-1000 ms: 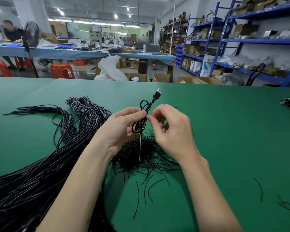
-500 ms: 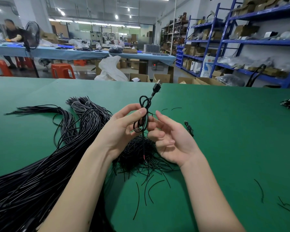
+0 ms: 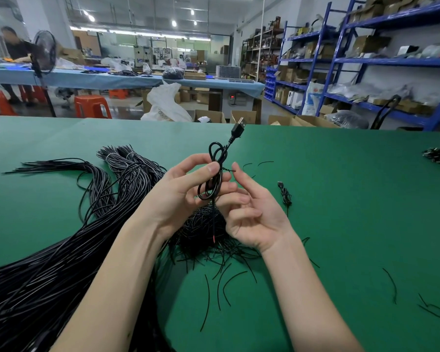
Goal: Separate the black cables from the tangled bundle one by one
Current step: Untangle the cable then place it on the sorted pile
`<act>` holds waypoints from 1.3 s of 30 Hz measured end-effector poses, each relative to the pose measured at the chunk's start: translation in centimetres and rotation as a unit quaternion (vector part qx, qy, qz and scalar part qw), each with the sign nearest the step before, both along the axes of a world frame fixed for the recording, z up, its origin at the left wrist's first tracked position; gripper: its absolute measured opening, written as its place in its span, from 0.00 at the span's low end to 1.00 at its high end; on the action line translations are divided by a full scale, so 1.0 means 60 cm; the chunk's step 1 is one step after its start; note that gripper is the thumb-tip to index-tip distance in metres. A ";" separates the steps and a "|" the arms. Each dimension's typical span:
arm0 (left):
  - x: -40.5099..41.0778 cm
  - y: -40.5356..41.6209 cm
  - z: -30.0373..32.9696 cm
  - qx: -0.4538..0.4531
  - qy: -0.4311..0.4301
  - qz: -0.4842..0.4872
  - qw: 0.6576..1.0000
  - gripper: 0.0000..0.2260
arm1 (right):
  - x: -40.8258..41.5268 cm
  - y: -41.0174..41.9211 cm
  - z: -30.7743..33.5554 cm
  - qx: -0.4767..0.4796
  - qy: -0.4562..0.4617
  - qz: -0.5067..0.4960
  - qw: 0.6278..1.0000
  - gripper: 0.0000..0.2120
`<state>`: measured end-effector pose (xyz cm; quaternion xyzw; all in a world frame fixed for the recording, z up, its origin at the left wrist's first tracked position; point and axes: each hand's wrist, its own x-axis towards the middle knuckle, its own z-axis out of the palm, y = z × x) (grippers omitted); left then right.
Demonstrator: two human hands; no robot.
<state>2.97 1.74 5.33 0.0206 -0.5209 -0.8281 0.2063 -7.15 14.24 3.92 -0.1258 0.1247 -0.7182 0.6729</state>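
while left hand (image 3: 181,191) pinches: unlabelled usb cable (image 3: 215,174)

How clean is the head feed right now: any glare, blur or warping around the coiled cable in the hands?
Head view: the coiled USB cable pinched by the left hand is sharp and evenly lit; right hand equally crisp; soft glare streaks the big cable bundle; wide-angle warping bends the blue shelving and table edge; ceiling lights blow out; the distant person looks soft.

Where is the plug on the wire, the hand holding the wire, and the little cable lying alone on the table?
USB plug (image 3: 239,127), head view, on its black body.
Left hand (image 3: 178,191), head view, middle of the hand.
Small cable (image 3: 285,194), head view, on its bunched middle.
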 end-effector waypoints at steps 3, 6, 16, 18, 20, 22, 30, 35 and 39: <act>0.002 -0.002 0.002 -0.021 -0.006 0.009 1.000 0.10 | 0.002 -0.003 0.004 0.029 0.079 -0.073 0.994 0.09; 0.001 -0.001 0.003 -0.053 -0.025 0.025 0.998 0.11 | 0.005 -0.004 0.007 0.056 0.244 -0.198 0.948 0.09; -0.002 0.007 0.011 -0.065 -0.098 0.032 0.993 0.11 | -0.027 0.027 0.001 0.040 0.787 -0.491 0.371 0.07; 0.001 0.005 0.010 -0.061 -0.090 0.042 0.993 0.12 | -0.019 0.021 -0.001 0.077 0.697 -0.451 0.552 0.07; 0.004 0.002 0.010 -0.059 -0.083 0.051 0.994 0.13 | -0.013 0.019 0.004 0.092 0.571 -0.369 0.727 0.11; 0.005 -0.002 0.011 -0.066 -0.074 0.056 0.994 0.12 | -0.012 0.018 0.007 0.106 0.500 -0.295 0.807 0.13; 0.005 -0.005 0.005 -0.040 -0.035 0.036 0.998 0.09 | -0.003 0.013 0.013 0.106 0.290 -0.177 0.935 0.10; 0.006 -0.001 0.004 -0.012 -0.036 0.026 0.999 0.11 | -0.001 0.015 0.017 0.087 0.283 -0.174 0.939 0.09; 0.005 0.005 0.003 0.000 -0.020 0.007 1.000 0.08 | -0.002 0.016 0.015 0.052 0.225 -0.117 0.966 0.08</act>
